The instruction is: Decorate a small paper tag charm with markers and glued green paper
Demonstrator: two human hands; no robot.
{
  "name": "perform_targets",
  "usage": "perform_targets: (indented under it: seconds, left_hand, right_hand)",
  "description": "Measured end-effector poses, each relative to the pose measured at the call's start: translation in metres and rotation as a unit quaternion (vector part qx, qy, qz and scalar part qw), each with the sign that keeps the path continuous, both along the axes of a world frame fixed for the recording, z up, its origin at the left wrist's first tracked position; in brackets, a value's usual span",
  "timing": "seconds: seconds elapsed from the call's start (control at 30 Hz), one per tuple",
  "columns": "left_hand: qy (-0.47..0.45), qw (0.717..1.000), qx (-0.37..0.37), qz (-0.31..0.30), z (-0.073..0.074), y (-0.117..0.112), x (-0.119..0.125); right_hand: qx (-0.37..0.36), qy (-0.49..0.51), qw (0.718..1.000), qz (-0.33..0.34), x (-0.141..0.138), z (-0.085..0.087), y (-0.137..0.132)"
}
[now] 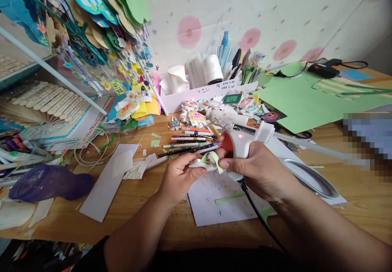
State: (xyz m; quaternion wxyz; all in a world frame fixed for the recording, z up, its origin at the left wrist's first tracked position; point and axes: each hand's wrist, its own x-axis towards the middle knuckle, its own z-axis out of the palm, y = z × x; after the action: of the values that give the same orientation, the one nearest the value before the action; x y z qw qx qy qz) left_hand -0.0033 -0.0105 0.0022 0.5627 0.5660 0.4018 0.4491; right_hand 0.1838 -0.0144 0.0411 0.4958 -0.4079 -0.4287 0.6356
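Note:
My left hand (181, 177) pinches a small white paper piece (202, 164) between thumb and fingers. A light green paper strip (217, 162) curls up over that piece. My right hand (260, 168) is wrapped round the handle of a white glue gun (241, 135), its nozzle end pointing to the left and a small red light lit on its side. The thumb and a finger of my right hand also meet at the green strip. From the gun's rear sticks a clear glue stick (306, 144), and a black cord (254, 206) runs down from the handle.
Under my hands lies a white sheet (205, 206) with green scraps. Several pens (190, 141) and small paper cutouts (196, 117) lie beyond. A box (211, 92) of supplies stands at the wall, green card (294, 96) to its right. A purple cup (52, 182) lies left.

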Motion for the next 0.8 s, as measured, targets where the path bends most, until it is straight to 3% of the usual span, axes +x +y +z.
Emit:
perform_targets:
  seconds: [0.3, 0.47, 0.8]
  left_hand:
    - [-0.006, 1.0, -0.018, -0.02, -0.001, -0.002, 0.0]
    - [0.001, 1.0, 0.001, -0.011, 0.005, -0.002, 0.002]
    - [0.038, 0.998, 0.022, 0.034, 0.008, -0.005, 0.004]
  right_hand:
    - [0.109, -0.143, 0.983, -0.035, -0.005, -0.001, -0.002]
    - [0.127, -0.223, 0.959, -0.117, -0.011, 0.001, -0.005]
    - [0.141, -0.289, 0.936, -0.146, -0.012, -0.014, -0.013]
